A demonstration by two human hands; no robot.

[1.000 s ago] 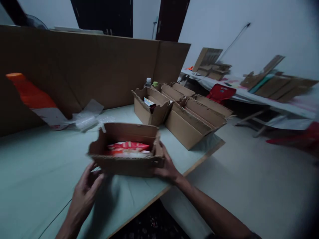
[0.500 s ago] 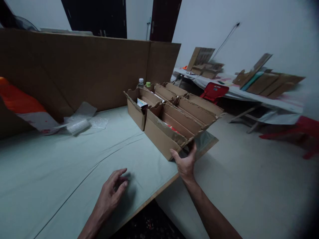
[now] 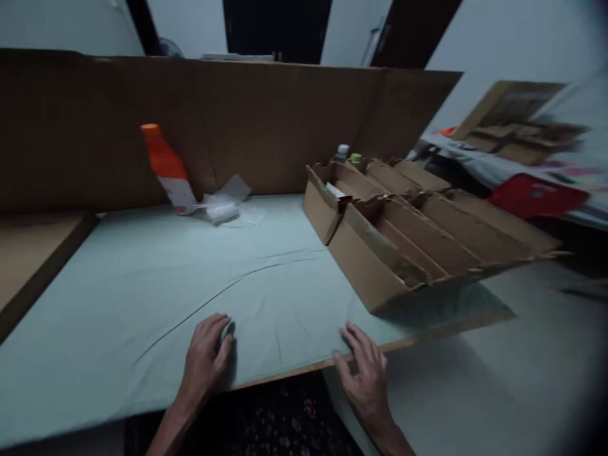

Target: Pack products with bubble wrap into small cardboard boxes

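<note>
My left hand (image 3: pixel 205 354) lies by the near edge of the table (image 3: pixel 180 272), fingers loosely bent and thumb apart, with nothing in it that I can see. Over the table's front edge, my right hand (image 3: pixel 365 370) is open, fingers apart. It is nearest to a group of open cardboard boxes (image 3: pixel 365 266), a little beyond it and not touched. In one box a small packet (image 3: pixel 338 192) shows; the insides of the others are mostly hidden.
A tall cardboard panel (image 3: pixel 275 126) closes off the back. Before it stand an orange-and-white bottle (image 3: pixel 170 171) and clear plastic wrap (image 3: pixel 223 208). A flat cardboard piece (image 3: pixel 38 253) lies left. Bottle caps (image 3: pixel 342 149) show behind the boxes. A red chair (image 3: pixel 536 193) is at right.
My right hand has let go of the front box's corner and drawn back toward the table edge. My left hand stays low on the table. The view has turned left.
</note>
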